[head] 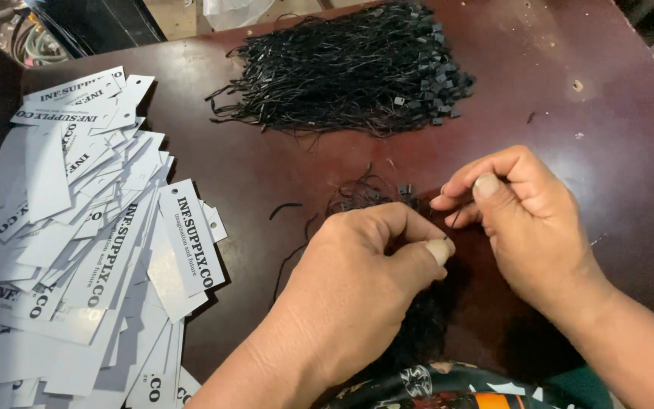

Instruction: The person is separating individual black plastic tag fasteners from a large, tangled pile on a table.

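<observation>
Black string (448, 223) pinched between both hands' fingers (440, 250) (table (615, 136)).

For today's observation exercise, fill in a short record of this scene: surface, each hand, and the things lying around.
surface: dark reddish-brown table
left hand: pinching a thin black string
right hand: pinching the same string
far side: heap of black strings with small square ends
left side: spread pile of white paper tags, printed in black

White paper tags (77, 235) are lying in a loose overlapping heap at the left of the dark brown table (615, 144). Grey cables (35, 42) are showing beyond the table's far left corner.
</observation>
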